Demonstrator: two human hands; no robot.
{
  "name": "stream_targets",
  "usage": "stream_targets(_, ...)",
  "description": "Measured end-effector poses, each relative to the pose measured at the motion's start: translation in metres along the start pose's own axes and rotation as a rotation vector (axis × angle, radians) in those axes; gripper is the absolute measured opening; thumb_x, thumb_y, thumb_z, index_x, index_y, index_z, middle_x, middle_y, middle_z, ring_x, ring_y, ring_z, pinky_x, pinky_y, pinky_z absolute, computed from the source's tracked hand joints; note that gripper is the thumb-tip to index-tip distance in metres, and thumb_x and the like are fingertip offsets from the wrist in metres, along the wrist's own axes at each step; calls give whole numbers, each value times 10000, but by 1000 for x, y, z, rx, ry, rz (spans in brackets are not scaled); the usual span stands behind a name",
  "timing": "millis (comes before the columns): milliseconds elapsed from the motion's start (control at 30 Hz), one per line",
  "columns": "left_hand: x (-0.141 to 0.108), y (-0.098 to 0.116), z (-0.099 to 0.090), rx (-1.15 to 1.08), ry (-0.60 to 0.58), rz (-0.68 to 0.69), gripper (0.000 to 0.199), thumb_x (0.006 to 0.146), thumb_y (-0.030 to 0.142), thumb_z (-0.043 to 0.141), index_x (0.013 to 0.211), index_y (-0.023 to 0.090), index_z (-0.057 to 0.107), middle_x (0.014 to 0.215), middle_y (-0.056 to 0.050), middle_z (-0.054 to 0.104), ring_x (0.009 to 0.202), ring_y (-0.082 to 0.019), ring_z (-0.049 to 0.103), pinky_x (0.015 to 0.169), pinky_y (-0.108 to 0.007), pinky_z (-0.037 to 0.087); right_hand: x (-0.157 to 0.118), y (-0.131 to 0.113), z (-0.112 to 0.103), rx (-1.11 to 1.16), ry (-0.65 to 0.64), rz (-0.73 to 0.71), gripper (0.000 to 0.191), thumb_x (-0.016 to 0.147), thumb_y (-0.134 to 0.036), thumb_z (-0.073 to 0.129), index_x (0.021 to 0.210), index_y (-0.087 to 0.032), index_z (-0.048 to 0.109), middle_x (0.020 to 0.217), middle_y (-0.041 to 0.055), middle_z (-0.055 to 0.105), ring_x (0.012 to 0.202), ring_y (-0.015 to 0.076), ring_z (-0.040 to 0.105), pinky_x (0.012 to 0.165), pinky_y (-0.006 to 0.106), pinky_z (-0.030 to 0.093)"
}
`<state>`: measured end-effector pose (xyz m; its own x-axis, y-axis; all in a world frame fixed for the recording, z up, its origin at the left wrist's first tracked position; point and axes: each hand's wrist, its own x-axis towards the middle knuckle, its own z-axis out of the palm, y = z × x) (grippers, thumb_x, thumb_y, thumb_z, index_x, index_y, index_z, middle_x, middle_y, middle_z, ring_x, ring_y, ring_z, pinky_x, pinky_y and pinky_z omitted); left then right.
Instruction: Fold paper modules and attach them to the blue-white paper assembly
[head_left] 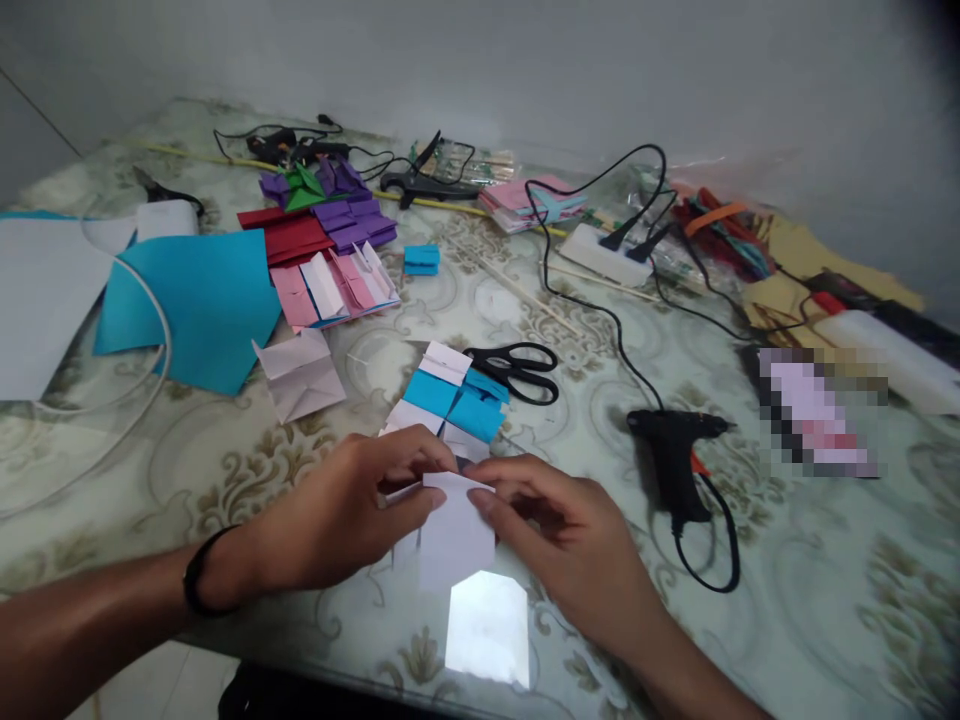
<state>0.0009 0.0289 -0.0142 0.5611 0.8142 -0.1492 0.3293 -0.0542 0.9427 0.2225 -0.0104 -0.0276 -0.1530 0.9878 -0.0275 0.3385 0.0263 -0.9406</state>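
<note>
A folded white paper piece [459, 530] is pinched between my left hand [375, 505] and my right hand [555, 525]. My thumbs press on its upper edge from either side, and the other fingers curl behind it. Just beyond my fingertips lie joined folded paper pieces, a blue one [454, 400] and a white one [444, 362] among them. Part of that strip is hidden by my hands. Black-handled scissors [525, 370] rest against its far right side. On my left wrist is a black band [201, 575].
To the right lies a black glue gun [675, 450], its cord running towards a white power strip [604, 250]. Blue paper [195, 300], a loose creased sheet [300, 375] and purple folded pieces [356, 222] are on the left. A bright white patch [487, 630] shows near the table's front edge.
</note>
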Motion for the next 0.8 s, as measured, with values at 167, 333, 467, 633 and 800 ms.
stream_targets(167,-1,-1,0,-272,-74,-44,178,971,324,697,1094,197,684,1054,-48,759,948,-187,713,792,-271,548,-2,-2,-5,5,71,-141,174,913,-162,716,943,-284,836,790,-25,810,616,94,705,526,141,506)
stream_targets(333,-4,0,-2,-324,-19,52,105,982,281,697,1049,202,715,1038,-38,752,896,-155,702,765,-234,548,-2,-8,-10,9,62,-293,303,887,-45,664,948,-285,839,826,-38,818,679,86,738,594,141,540)
stream_targets(467,-7,3,-7,-205,-11,234,179,1001,150,635,1113,226,752,1060,-35,784,945,-156,720,835,-242,556,-1,-11,-11,98,45,-356,365,867,10,641,951,-286,837,831,-41,816,710,84,748,637,146,561)
stream_targets(633,-7,10,-12,-119,-51,360,239,970,95,621,1005,223,821,955,-42,805,806,-147,723,731,-241,540,-1,-10,-12,167,1,-352,362,873,11,645,952,-285,836,833,-33,804,691,78,728,599,148,534)
stream_targets(800,-7,14,-13,-70,-37,372,291,933,53,591,1008,220,817,945,-38,797,782,-140,717,717,-243,537,-4,-12,-13,169,-31,-350,324,903,-28,618,988,-269,816,849,-15,789,720,95,717,619,174,540)
